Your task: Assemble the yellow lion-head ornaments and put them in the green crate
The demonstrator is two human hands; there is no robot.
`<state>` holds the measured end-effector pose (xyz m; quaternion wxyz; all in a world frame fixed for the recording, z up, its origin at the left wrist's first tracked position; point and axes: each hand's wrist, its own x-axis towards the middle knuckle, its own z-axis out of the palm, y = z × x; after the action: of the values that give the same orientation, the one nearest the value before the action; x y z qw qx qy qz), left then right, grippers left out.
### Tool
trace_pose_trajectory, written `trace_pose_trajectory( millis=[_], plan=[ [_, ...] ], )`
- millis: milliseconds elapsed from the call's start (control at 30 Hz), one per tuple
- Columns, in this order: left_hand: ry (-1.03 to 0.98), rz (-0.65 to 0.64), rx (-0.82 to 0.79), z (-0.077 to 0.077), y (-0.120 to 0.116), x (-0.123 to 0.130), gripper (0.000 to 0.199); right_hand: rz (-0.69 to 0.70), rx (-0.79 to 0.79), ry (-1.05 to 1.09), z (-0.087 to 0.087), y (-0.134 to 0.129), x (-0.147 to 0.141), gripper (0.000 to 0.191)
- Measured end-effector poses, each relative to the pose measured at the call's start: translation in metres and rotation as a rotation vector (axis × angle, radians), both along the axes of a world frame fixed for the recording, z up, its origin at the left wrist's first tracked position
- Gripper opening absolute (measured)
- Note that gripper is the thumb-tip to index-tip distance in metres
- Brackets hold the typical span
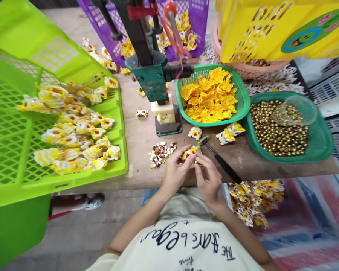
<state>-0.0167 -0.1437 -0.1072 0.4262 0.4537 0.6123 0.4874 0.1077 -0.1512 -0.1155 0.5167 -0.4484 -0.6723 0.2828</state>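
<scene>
At the table's front edge, my left hand point(177, 165) is closed on a small yellow, white and red plastic toy part point(190, 152). My right hand point(208, 174) meets it from the other side, thumb and fingers pinched at the part's edge; what lies between those fingertips is too small to name. Left of my hands is a pile of small white and red-brown pieces point(159, 153). A hammer point(219, 158) with a black handle lies just beyond my right hand. Behind it sit a striped toy part point(195, 133) and yellow-and-white toy parts point(228, 133).
A hand press point(149, 75) stands mid-table. A green basket point(244, 109) holds orange-yellow parts; another basket point(326, 139) holds gold beads and a clear cup point(307, 111). A lime crate point(121, 150) of toy parts is left. Purple point(90, 19) and yellow point(243, 22) crates stand behind.
</scene>
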Motion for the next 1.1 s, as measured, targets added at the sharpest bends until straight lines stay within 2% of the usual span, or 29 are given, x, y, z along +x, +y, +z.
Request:
trace_pose_trajectory(
  millis=[100, 200, 433, 633, 767, 833, 1000, 1100],
  plan=[
    [0.002, -0.017, -0.002, 0.002, 0.000, 0.001, 0.043, -0.007, 0.020, 0.023, -0.004, -0.001, 0.000, 0.032],
    [0.022, 0.020, 0.007, 0.006, -0.001, 0.001, 0.041, -0.032, -0.022, 0.036, -0.006, -0.002, -0.001, 0.038],
    [0.027, 0.103, 0.007, 0.010, -0.003, 0.008, 0.037, -0.036, 0.046, -0.023, 0.005, 0.008, -0.004, 0.021],
    [-0.031, 0.160, 0.003, 0.012, -0.004, 0.012, 0.037, -0.053, 0.089, -0.043, 0.007, 0.012, -0.006, 0.023],
    [-0.105, 0.172, -0.002, 0.010, -0.004, 0.011, 0.038, 0.040, 0.014, -0.007, 0.001, 0.012, -0.004, 0.023],
    [-0.111, 0.168, 0.020, 0.010, -0.005, 0.010, 0.037, 0.042, -0.020, 0.016, -0.001, 0.012, -0.002, 0.023],
    [-0.198, 0.147, 0.077, 0.012, -0.006, 0.010, 0.034, 0.013, 0.046, 0.084, 0.000, 0.013, -0.006, 0.017],
    [-0.336, 0.176, 0.060, 0.009, -0.005, 0.007, 0.040, 0.008, -0.092, 0.208, 0.004, 0.013, -0.015, 0.027]
  ],
)
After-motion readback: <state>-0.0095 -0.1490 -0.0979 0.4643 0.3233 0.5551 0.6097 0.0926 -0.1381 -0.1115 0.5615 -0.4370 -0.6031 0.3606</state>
